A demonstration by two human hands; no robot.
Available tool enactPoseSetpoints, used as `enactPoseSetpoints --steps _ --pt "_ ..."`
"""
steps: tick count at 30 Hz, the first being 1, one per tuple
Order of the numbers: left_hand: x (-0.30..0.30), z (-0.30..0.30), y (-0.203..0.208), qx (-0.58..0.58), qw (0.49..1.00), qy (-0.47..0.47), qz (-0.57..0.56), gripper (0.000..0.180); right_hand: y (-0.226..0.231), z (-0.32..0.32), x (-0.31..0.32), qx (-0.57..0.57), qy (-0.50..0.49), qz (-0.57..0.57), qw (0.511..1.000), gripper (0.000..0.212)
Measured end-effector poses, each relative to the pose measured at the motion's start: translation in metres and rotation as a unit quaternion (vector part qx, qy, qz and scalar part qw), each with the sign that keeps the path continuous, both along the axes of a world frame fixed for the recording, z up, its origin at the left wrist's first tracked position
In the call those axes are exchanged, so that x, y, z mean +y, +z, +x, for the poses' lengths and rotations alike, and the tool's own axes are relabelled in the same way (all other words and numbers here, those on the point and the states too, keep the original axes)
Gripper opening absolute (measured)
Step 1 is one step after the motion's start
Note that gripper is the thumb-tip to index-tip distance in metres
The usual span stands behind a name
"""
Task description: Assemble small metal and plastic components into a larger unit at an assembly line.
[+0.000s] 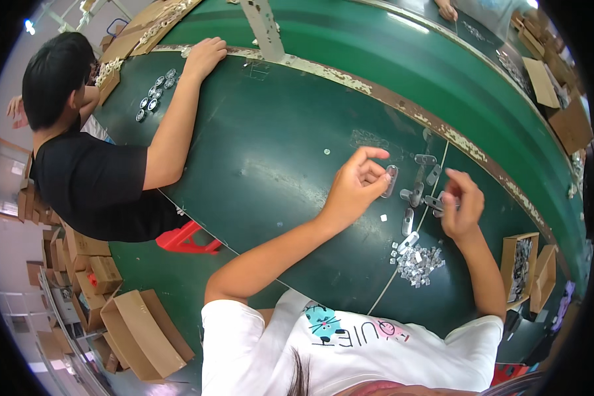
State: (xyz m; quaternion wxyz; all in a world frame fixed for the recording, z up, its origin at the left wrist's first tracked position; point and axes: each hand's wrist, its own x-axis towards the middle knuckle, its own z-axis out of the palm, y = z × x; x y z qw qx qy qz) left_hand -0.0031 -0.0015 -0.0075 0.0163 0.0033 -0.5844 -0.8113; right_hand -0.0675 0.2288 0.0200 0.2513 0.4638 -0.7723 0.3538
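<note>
Clear plastic, rounded at both ends, catches my eye first: the oval piece (391, 181) is at the fingertips of the left hand (362, 181), raised over the counter (257, 132). I see that hand mostly closed, thumb and index finger pinching the piece, the other fingers curled. The right hand (462, 206) is half curled, thumb and fingers bent toward the silvery oval plate (433, 202) just beside it; from where I sit, I cannot tell whether it grips anything.

Between the two hands I make out more loose oval plates (408, 222), scattered at various angles, some overlapping. Nearer the wearer, a heap of small clear squares (419, 265) sits close to the lowest plate. A small white square (383, 218) lies apart on the left, and a tiny round green thing (327, 152) lies farther off.

To my right stand cardboard boxes (536, 280), one filled with dark pieces. On the left, a co-worker in a black shirt (89, 185) rests a hand (206, 58) at the counter's far edge, near a cluster of round silvery parts (153, 103). Below that person I spot a red stool (188, 239).
</note>
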Motion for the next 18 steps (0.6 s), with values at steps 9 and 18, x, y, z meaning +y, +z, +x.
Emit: enactPoseSetpoints --steps 9,18 --pt "0.014 0.002 0.011 0.031 0.996 0.008 -0.086 0.013 -0.025 -0.241 -0.255 -0.035 -0.096 0.035 0.994 0.049" --pt "0.019 -0.012 0.012 0.072 0.970 0.233 -0.002 0.012 -0.068 -0.342 -0.389 -0.187 0.032 0.108 0.976 0.076"
